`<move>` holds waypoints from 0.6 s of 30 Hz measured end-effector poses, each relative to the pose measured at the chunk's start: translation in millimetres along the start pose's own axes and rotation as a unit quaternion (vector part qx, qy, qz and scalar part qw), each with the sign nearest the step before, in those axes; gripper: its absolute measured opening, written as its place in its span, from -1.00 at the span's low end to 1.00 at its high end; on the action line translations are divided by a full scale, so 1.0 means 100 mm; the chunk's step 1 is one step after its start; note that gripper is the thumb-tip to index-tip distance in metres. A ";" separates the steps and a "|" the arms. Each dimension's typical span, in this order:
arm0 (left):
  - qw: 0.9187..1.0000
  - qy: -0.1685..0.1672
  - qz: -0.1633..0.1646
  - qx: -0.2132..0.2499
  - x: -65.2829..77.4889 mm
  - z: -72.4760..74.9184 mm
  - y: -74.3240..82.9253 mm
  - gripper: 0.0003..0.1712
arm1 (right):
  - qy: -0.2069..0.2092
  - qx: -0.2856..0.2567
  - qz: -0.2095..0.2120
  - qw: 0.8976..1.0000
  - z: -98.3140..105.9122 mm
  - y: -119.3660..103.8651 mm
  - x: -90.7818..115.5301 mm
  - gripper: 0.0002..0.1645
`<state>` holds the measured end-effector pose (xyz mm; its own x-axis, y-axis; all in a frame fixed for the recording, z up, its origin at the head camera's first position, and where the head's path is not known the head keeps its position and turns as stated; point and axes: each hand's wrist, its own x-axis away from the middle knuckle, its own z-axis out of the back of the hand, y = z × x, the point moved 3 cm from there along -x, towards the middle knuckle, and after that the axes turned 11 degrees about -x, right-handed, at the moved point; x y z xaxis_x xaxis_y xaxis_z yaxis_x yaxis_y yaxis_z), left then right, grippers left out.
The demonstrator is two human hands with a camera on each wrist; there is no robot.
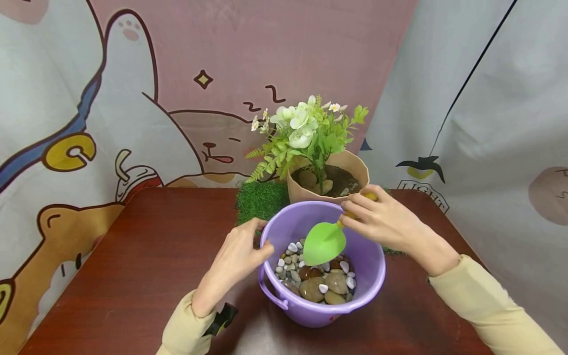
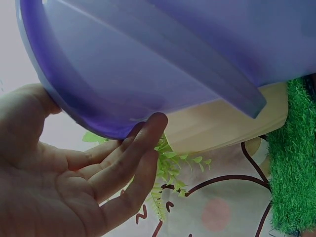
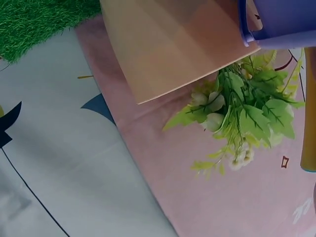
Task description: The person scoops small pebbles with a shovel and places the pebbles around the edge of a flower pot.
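Note:
A purple bucket (image 1: 370, 268) stands on the table with pebbles and larger smooth stones (image 1: 312, 289) in its bottom. My left hand (image 1: 239, 251) grips its left rim, thumb on the inner side and fingers outside; the left wrist view shows these fingers (image 2: 128, 173) along the wall. Over the bucket's far right rim, my right hand (image 1: 386, 222) holds a toy shovel (image 1: 325, 243) by its yellow handle (image 3: 309, 113). The green blade tilts down over the stones, its face bare.
Behind the bucket stands a beige pot (image 1: 306, 195) with dark soil, stones and a flowering plant (image 1: 301, 125). Green artificial turf (image 1: 259, 199) lies under and beside it. The brown table (image 1: 168, 256) ends at a printed cloth backdrop (image 1: 266, 49).

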<state>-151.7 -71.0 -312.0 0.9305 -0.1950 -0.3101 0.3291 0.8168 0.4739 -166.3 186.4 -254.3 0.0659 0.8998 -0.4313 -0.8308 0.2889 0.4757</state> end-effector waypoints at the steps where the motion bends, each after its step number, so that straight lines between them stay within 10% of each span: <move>1: 1.000 0.000 0.000 0.000 0.00 0.00 0.00 -0.60 | -0.006 -0.004 0.006 1.000 -0.01 -0.01 0.00 -0.79; 18: 1.000 -0.003 -0.001 0.008 0.00 0.00 0.00 -0.58 | -0.083 -0.055 0.009 0.995 -0.22 -0.06 -0.05 -0.87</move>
<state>-151.9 -71.0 -312.3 0.9309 -0.2005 -0.3054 0.3336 0.8073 0.4868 -174.0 173.0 -272.1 0.1339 0.9485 -0.2869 -0.8874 0.2437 0.3914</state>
